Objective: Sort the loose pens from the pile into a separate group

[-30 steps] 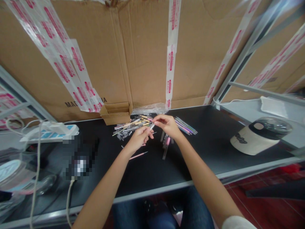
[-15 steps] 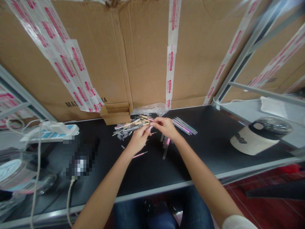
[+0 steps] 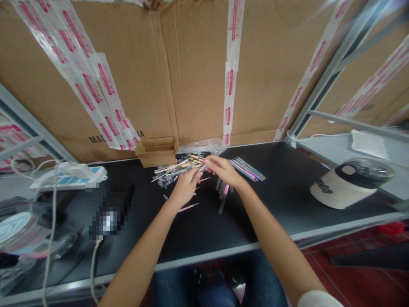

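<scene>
Above the black tabletop my left hand (image 3: 185, 186) and my right hand (image 3: 222, 169) meet, fingertips pinched together. Between them is a small, slim, clear-and-grey piece (image 3: 202, 168), which looks like a clear cap or tube of a thin brush; the fingers cover most of it. Just below my left hand lies a thin pink brush (image 3: 188, 207) with a fine pointed tip. Other thin brushes are partly hidden beside that hand. Under my right wrist rest several clear tubes (image 3: 221, 200), one with pink inside. Behind the hands spreads a pile of brushes and clear caps (image 3: 174, 170).
A bundle of coloured capped brushes (image 3: 247, 169) lies to the right of my hands. An open cardboard box (image 3: 157, 158) and clear plastic wrap (image 3: 211, 146) stand behind the pile. On the left are a power strip (image 3: 96, 174) and cables; a cream-coloured device (image 3: 341, 183) stands right.
Both hands stay nearly in place, still pinched together. The small piece between the fingertips shows a little more, and its angle has shifted slightly.
</scene>
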### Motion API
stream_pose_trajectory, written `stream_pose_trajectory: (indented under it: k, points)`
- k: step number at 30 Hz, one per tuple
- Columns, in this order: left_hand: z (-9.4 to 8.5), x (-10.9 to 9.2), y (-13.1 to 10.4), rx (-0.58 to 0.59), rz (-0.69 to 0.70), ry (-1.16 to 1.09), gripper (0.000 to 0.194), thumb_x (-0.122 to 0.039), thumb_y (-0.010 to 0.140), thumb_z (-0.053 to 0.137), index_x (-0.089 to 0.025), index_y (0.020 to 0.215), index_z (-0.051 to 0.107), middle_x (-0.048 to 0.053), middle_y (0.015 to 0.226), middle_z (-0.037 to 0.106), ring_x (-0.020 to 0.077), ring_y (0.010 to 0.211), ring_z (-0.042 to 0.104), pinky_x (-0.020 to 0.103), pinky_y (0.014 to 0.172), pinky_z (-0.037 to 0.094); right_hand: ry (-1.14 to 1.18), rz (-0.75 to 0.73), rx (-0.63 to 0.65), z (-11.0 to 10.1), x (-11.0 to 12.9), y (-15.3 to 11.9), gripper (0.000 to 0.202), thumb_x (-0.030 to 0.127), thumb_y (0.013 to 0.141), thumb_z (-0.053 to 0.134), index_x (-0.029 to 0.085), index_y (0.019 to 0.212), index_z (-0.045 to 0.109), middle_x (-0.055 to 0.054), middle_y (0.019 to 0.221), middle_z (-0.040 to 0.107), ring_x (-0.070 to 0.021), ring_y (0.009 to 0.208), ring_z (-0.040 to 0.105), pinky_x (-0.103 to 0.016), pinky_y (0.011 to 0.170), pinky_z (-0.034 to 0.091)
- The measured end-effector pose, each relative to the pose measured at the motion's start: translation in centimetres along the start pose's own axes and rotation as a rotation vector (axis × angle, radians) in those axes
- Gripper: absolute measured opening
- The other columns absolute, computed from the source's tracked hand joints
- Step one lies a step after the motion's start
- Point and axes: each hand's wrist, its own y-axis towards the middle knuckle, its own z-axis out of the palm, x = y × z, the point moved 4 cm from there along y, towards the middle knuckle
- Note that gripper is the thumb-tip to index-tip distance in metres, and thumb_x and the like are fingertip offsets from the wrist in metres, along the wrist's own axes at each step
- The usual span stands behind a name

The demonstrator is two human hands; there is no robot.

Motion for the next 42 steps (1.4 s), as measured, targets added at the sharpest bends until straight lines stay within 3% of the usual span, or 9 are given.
stream_pose_trajectory:
  k: [3, 7, 10, 13, 18, 22, 29, 35, 42]
  points:
    - [-0.2, 0.0, 0.1, 0.007, -0.011, -0.01, 0.035, -0.034, 0.091, 0.035, -0.016, 0.07, 0.057, 0.005, 0.085, 0.064, 0.0175, 0.079, 0.057, 0.029, 0.077, 0.043, 0.056, -0.068, 0.047, -0.5, 0.2, 0.0, 0.03, 0.041, 0.077, 0.062, 0.017, 0.095, 0.064, -0.006, 0.094, 0.066, -0.0168, 0.083, 0.06, -0.028, 0.073, 0.046]
    - [-0.2, -0.1, 0.0, 0.029, -0.014, -0.005, 0.044, -0.036, 0.092, 0.029, -0.015, 0.06, 0.051, 0.007, 0.088, 0.064, 0.0171, 0.081, 0.057, 0.029, 0.08, 0.042, -0.06, -0.081, 0.016, -0.7, -0.1, 0.0, 0.021, 0.035, 0.079, 0.06, 0.015, 0.08, 0.065, -0.006, 0.083, 0.066, -0.0165, 0.077, 0.06, -0.028, 0.073, 0.045]
    - [-0.1, -0.1, -0.2, 0.007, -0.033, 0.033, 0.037, -0.037, 0.092, 0.032, -0.016, 0.078, 0.059, 0.004, 0.079, 0.063, 0.0166, 0.076, 0.057, 0.03, 0.077, 0.044, -0.23, -0.082, 0.005, -0.3, 0.1, 0.0, 0.024, 0.035, 0.083, 0.054, 0.014, 0.075, 0.062, -0.003, 0.071, 0.061, -0.0136, 0.064, 0.053, -0.025, 0.062, 0.04]
    - [0.1, -0.3, -0.3, 0.002, 0.029, 0.047, 0.03, -0.034, 0.089, 0.044, -0.018, 0.111, 0.055, 0.006, 0.096, 0.064, 0.0183, 0.085, 0.059, 0.033, 0.083, 0.045, -0.366, -0.111, 0.022, 0.2, 0.7, -0.1, 0.03, 0.035, 0.089, 0.044, 0.015, 0.072, 0.057, -0.001, 0.065, 0.055, -0.0124, 0.06, 0.047, -0.024, 0.058, 0.035]
    - [0.3, -0.5, -0.2, 0.014, 0.193, 0.099, 0.025, -0.025, 0.088, 0.047, -0.017, 0.109, 0.059, 0.01, 0.116, 0.06, 0.0216, 0.11, 0.054, 0.037, 0.098, 0.038, -0.417, -0.072, 0.051, 0.7, 0.9, -0.3, 0.039, 0.04, 0.091, 0.038, 0.015, 0.065, 0.055, 0.0, 0.059, 0.052, -0.0126, 0.058, 0.047, -0.024, 0.057, 0.032]
    - [0.3, -0.3, -0.1, 0.024, 0.167, 0.094, 0.023, -0.024, 0.089, 0.045, -0.017, 0.103, 0.062, 0.008, 0.107, 0.064, 0.0208, 0.099, 0.058, 0.035, 0.092, 0.041, -0.372, -0.054, 0.031, 0.2, 0.8, -0.3, 0.046, 0.044, 0.091, 0.037, 0.015, 0.061, 0.055, -0.001, 0.057, 0.053, -0.0124, 0.057, 0.048, -0.023, 0.056, 0.033]
    - [0.1, 0.0, 0.2, 0.038, 0.037, 0.052, 0.027, -0.029, 0.089, 0.042, -0.013, 0.086, 0.064, 0.002, 0.071, 0.062, 0.0164, 0.07, 0.056, 0.028, 0.071, 0.044, -0.051, -0.13, 0.035, -0.6, 0.5, -0.2, 0.023, 0.038, 0.081, 0.058, 0.016, 0.088, 0.062, -0.006, 0.088, 0.064, -0.0175, 0.082, 0.06, -0.029, 0.073, 0.046]
    - [-0.3, -0.1, 0.3, 0.004, 0.076, 0.016, 0.027, -0.027, 0.088, 0.045, -0.013, 0.1, 0.065, 0.007, 0.094, 0.067, 0.0203, 0.09, 0.06, 0.033, 0.086, 0.044, 0.027, -0.148, -0.003, 0.8, -0.1, 0.0, 0.021, 0.033, 0.084, 0.053, 0.017, 0.095, 0.061, -0.006, 0.089, 0.065, -0.0172, 0.083, 0.061, -0.03, 0.077, 0.048]
    - [-0.3, -0.3, 0.2, 0.015, 0.175, 0.078, 0.028, -0.025, 0.088, 0.047, -0.016, 0.109, 0.063, 0.009, 0.11, 0.066, 0.0214, 0.102, 0.059, 0.037, 0.095, 0.041, 0.008, 0.009, -0.042, 0.5, -0.7, -0.1, 0.03, 0.043, 0.079, 0.057, 0.015, 0.076, 0.062, 0.0, 0.059, 0.057, -0.0108, 0.052, 0.05, -0.023, 0.051, 0.039]
